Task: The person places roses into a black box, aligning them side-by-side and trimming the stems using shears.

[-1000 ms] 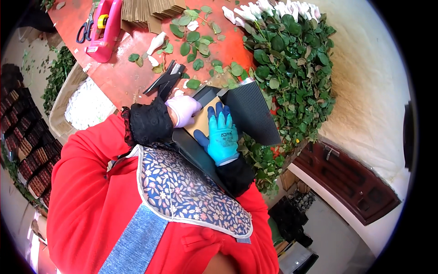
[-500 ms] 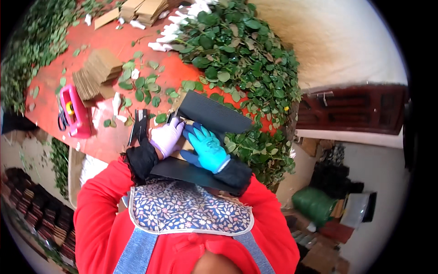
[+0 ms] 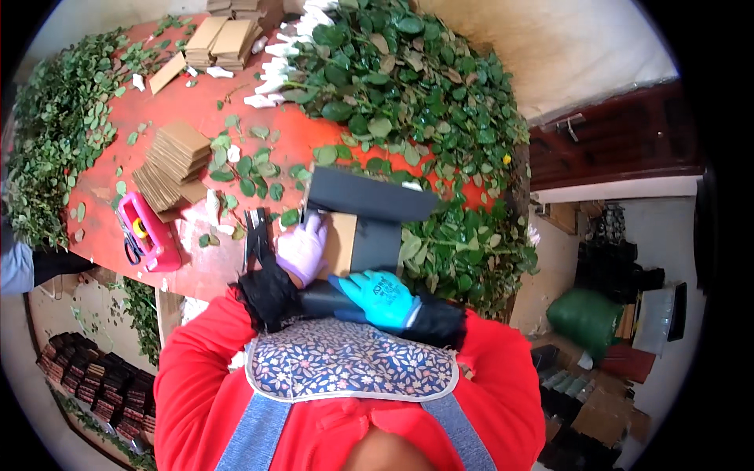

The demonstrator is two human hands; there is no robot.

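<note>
In front of me lies a black corrugated sheet point(image 3: 377, 247) with its far flap point(image 3: 369, 192) raised. A brown cardboard piece point(image 3: 340, 243) rests on its left part. My left hand point(image 3: 302, 251), in a lilac glove, lies with fingers stretched over the left edge of the cardboard. My right hand point(image 3: 382, 298), in a turquoise glove with dark blue fingertips, is closed around the sheet's near flap point(image 3: 330, 302); the fingers beneath are hidden. A black stapler point(image 3: 257, 234) lies just left of my left hand.
A pink tape dispenser point(image 3: 151, 235) and scissors point(image 3: 130, 245) lie at the left of the red table point(image 3: 200, 259). Cardboard stacks point(image 3: 169, 169) stand beyond. A large pile of leafy stems point(image 3: 424, 86) with white-wrapped ends point(image 3: 275, 71) fills the far right; more foliage point(image 3: 59, 125) lies far left.
My right hand has moved off the cardboard toward me onto the near flap, leaving the cardboard in sight. My left hand stays at the left edge. The view has shifted.
</note>
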